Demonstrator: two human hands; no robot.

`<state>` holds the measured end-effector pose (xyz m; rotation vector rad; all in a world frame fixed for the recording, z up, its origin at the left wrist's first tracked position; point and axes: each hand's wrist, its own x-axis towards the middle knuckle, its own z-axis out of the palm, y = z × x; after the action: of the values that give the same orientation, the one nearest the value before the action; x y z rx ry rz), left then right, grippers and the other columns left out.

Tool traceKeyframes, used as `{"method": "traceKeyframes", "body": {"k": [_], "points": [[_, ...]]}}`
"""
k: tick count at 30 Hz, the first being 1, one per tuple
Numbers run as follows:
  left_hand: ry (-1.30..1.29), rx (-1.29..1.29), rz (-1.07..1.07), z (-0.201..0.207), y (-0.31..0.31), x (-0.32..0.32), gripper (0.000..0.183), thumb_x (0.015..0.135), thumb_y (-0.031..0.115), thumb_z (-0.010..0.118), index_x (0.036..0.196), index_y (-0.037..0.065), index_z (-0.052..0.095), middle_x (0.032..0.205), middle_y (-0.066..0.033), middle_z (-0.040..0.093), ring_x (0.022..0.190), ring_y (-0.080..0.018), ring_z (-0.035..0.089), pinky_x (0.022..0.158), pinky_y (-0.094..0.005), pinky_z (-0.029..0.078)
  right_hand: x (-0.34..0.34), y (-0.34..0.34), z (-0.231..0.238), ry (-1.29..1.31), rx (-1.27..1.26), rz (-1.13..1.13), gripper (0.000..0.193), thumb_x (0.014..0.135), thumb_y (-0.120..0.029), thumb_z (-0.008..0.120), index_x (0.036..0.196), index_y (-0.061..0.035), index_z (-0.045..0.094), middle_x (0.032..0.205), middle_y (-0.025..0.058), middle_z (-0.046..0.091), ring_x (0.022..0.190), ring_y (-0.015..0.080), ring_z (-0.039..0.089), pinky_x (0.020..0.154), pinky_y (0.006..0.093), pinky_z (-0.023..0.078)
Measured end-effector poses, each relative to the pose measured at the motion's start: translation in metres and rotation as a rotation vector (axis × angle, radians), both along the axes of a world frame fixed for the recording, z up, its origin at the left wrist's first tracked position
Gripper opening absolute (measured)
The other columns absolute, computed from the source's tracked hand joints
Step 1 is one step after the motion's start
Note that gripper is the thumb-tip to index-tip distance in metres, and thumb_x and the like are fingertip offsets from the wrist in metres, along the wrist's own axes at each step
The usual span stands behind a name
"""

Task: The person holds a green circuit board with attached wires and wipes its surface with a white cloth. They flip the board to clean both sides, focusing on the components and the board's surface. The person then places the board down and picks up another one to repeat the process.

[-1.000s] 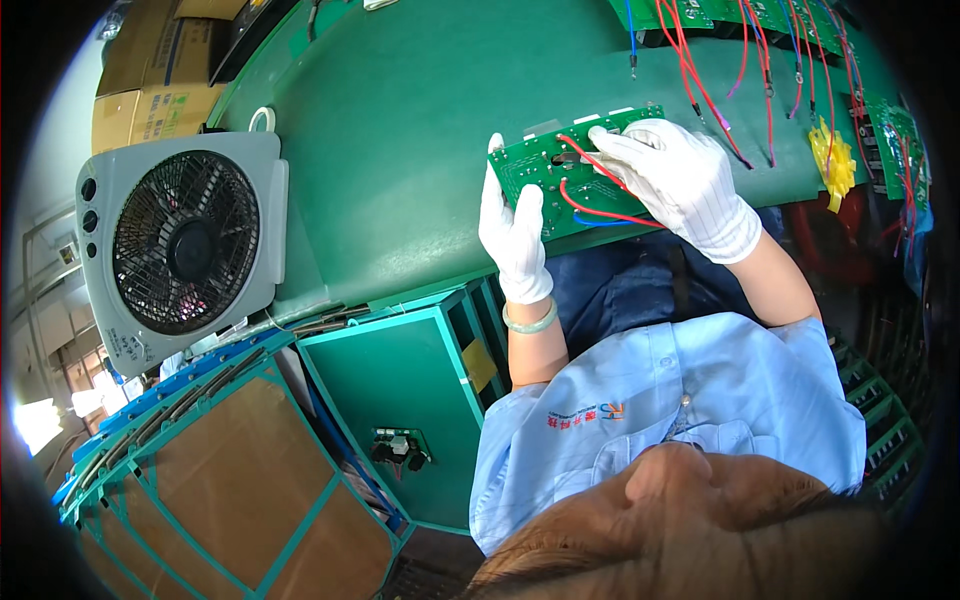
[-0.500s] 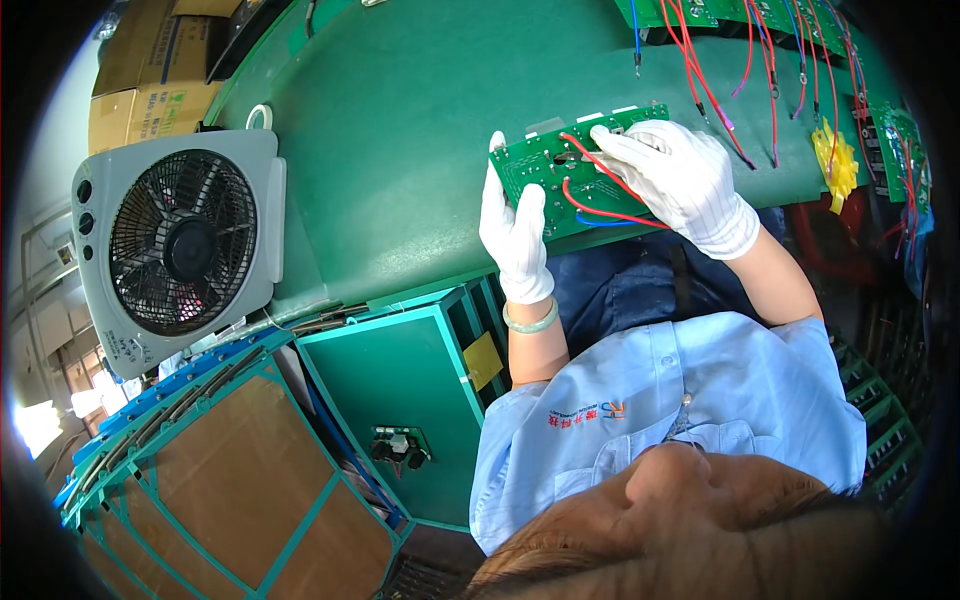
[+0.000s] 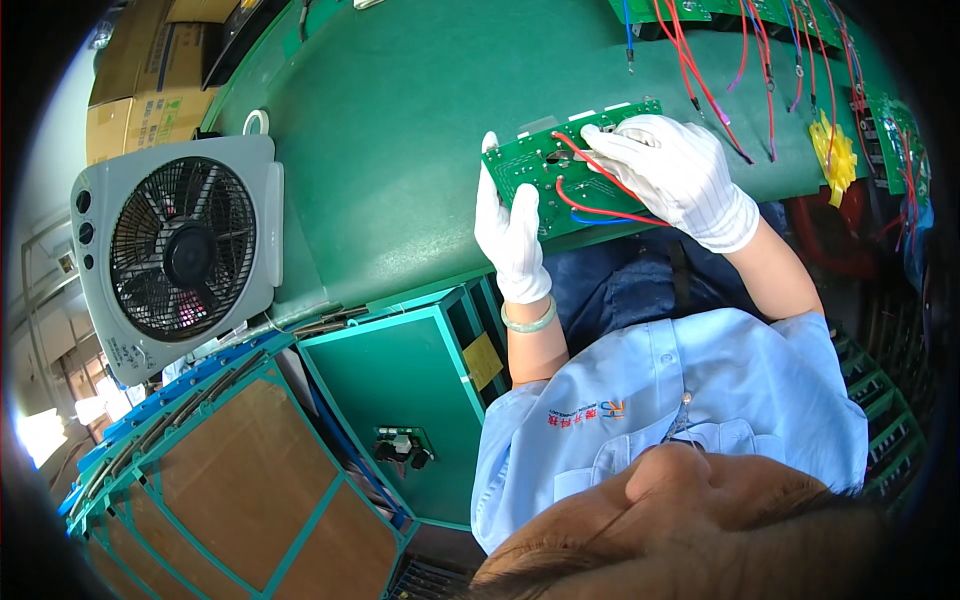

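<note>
A green circuit board is held tilted over the near edge of the table, solder side up. My gloved left hand grips its left end, thumb on the face and fingers behind the edge. Closed over the board's right half is my gloved right hand, its fingertips pinched near the upper middle. A slim greyish tip shows by those fingers; the rest of what they hold is hidden. Red wires and a blue wire run from the board under my right hand.
More boards with hanging red and blue wires line the table's far right. A yellow bundle lies at the right edge. On the left stands a grey box fan, with cartons behind. A green cabinet holds a small board on top.
The board and both hands have shifted very slightly left in the picture, along with the view. The grip of each hand looks the same.
</note>
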<state>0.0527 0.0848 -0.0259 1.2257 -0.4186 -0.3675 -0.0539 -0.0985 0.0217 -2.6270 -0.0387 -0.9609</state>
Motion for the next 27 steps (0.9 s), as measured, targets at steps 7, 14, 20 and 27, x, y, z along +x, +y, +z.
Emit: {"method": "traceKeyframes", "body": {"k": [7,14,20,27], "points": [[0.004,-0.022,-0.015,0.0000,-0.0003,0.0005,0.060,0.087,-0.011,0.047,0.145,-0.012,0.033,0.151,-0.0181,0.038,0.131,-0.0252,0.047,0.110,-0.0356,0.036,0.0030,-0.0021,0.0027,-0.014,-0.001,0.029,0.037,0.077,-0.014,0.075,0.113,-0.0106,0.069,0.090,0.0042,0.065,0.073,0.0175,0.065,0.057,0.0286,0.051],[0.010,-0.023,-0.012,0.0020,-0.0016,-0.0002,0.061,0.087,-0.011,0.047,0.146,-0.012,0.032,0.151,-0.0185,0.038,0.133,-0.0286,0.047,0.110,-0.0378,0.036,0.0024,-0.0037,0.0046,0.026,-0.007,0.051,0.034,0.078,-0.015,0.074,0.112,-0.0105,0.069,0.091,0.0047,0.066,0.072,0.0179,0.066,0.057,0.0291,0.051],[-0.010,-0.012,-0.004,0.0026,-0.0014,0.0004,0.060,0.086,-0.011,0.047,0.145,-0.012,0.033,0.152,-0.0185,0.037,0.133,-0.0269,0.046,0.111,-0.0371,0.034,0.0025,-0.0026,0.0000,-0.006,-0.023,0.017,0.037,0.077,-0.015,0.075,0.113,-0.0093,0.068,0.091,0.0041,0.065,0.072,0.0181,0.065,0.057,0.0296,0.051],[0.021,-0.018,0.012,0.0003,-0.0008,0.0007,0.060,0.086,-0.012,0.049,0.144,-0.012,0.035,0.152,-0.0176,0.038,0.131,-0.0222,0.047,0.111,-0.0353,0.033,0.0027,-0.0025,-0.0006,0.000,-0.050,0.019,0.039,0.076,-0.016,0.075,0.115,-0.0101,0.068,0.090,0.0030,0.065,0.073,0.0169,0.065,0.055,0.0288,0.048]]}}
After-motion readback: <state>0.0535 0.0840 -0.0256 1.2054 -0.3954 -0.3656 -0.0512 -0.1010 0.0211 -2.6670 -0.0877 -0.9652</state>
